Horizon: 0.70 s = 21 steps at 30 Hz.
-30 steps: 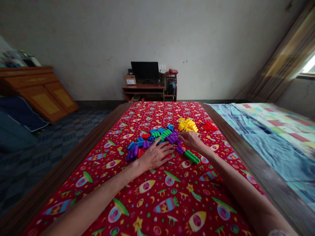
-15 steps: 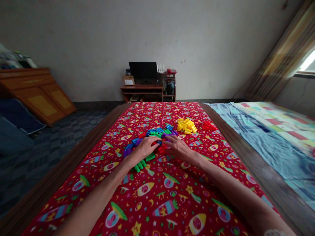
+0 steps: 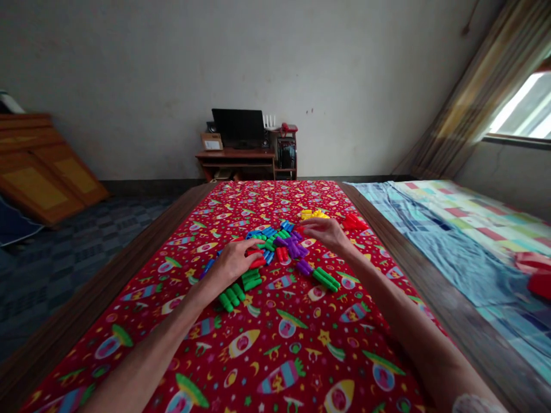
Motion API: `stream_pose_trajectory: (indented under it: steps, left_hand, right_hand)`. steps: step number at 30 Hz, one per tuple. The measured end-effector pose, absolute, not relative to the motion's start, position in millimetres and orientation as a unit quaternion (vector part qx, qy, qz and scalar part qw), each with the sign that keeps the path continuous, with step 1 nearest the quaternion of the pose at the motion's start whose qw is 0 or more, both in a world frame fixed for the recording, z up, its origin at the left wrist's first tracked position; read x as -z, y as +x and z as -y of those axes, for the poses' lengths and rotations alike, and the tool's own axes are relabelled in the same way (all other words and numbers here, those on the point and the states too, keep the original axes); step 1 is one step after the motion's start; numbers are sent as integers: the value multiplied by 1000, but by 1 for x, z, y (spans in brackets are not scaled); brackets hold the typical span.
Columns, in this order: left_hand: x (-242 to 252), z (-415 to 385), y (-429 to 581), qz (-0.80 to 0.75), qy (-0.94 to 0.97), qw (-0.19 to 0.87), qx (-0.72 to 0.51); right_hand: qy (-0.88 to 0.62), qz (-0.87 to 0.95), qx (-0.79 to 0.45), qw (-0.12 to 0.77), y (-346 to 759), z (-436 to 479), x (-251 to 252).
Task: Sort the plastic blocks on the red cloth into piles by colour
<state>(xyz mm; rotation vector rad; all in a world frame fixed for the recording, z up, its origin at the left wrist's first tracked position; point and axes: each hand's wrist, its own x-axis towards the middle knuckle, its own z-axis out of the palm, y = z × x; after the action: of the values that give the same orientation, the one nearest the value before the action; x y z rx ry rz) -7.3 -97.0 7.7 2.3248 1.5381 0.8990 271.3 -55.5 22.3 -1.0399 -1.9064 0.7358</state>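
My left hand (image 3: 235, 261) is curled at the left of a mixed pile of plastic building blocks, its thumb and fingers around a red block (image 3: 257, 262). Farther right, my right hand (image 3: 326, 232) is raised a little over the cloth, fingers pinched, with a bit of bright red (image 3: 302, 229) showing at the tips. Between the hands lie purple blocks (image 3: 294, 246), green blocks (image 3: 282, 234) and blue blocks (image 3: 268, 256). A longer green block (image 3: 326, 279) rests nearer me, and more green blocks (image 3: 231, 297) lie below my left wrist.
Yellow blocks (image 3: 314, 214) form a group behind my right hand, and red blocks (image 3: 355, 222) lie near the table's right edge. A patterned red cloth (image 3: 284, 332) covers the table. Beyond stand a desk with a monitor (image 3: 238, 127), a bed (image 3: 430, 229) and a wooden cabinet (image 3: 47, 172).
My right hand has moved right and away from the pile, toward the yellow blocks. My left hand has shifted slightly left. Purple and green blocks now lie spread out between them.
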Motion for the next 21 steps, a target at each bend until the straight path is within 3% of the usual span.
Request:
stream_pose_trajectory:
  steps: [5,8,13,17,21]
  left_hand:
    - [-13,101,-2,-537,760,170,-325]
    - [-11,100,-1,-517,757,191,-351]
    - [-5,96,-1,-510,753,201,-364]
    - [3,93,0,-519,739,212,-375]
    - [10,98,9,-509,726,236,-397]
  right_hand:
    - [-605,672,13,428,354,26,-12]
    - [-657,636,86,396,391,23,12]
    - [-668,650,87,353,405,25,30]
    - [-645,650,73,394,376,30,9]
    - [-512,754,-84,403,312,56,-15]
